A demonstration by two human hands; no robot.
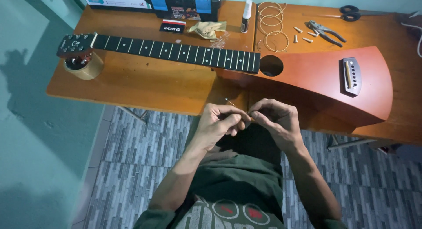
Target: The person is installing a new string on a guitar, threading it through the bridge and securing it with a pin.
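Both hands meet just below the worktop [132, 84] edge: the left hand [217, 123] and right hand [274, 119] pinch what looks like a thin guitar string [229, 101] between their fingertips, its small ball end poking up over the wood. The stringless guitar [307, 75] lies flat on the worktop just beyond, with coiled strings [272, 22], white bridge pins [303, 34] and pliers [325, 31] behind it.

The person wears a dark green shirt [237, 185] with a pale circular print; forearms are bare.
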